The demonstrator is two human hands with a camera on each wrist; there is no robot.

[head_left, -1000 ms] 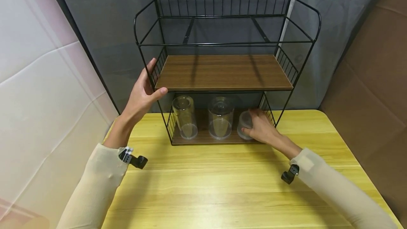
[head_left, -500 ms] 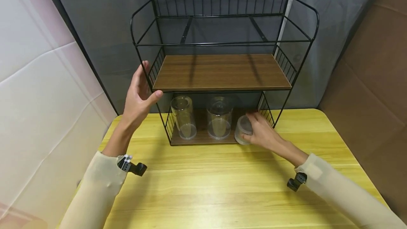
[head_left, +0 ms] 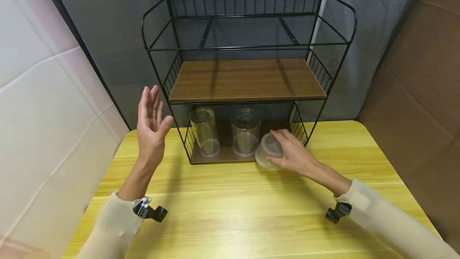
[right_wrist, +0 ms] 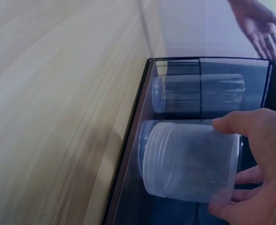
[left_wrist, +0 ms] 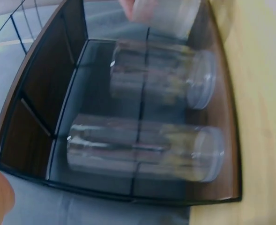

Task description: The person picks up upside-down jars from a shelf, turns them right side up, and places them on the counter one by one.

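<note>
My right hand (head_left: 295, 153) grips a short clear plastic jar (head_left: 268, 151) between thumb and fingers, at the front right of the rack's lower shelf. The jar leans, with its ringed end downward; in the right wrist view it partly covers another jar behind it. Two taller clear containers stand to its left on the lower shelf: a wider middle one (head_left: 245, 133) and a slim one (head_left: 205, 133). My left hand (head_left: 151, 131) is raised beside the rack's left side, fingers extended and thumb apart, holding nothing.
A black wire rack (head_left: 244, 47) with a brown wooden middle shelf (head_left: 248, 79) stands at the back of the light wooden table (head_left: 223, 207). Its lower shelf (head_left: 230, 157) is brown too. Grey, white and brown sheets surround the table.
My right hand has brought the short jar forward and left to the lower shelf's front edge, tilting it. My left hand has left the rack's side and moved lower, toward me.
</note>
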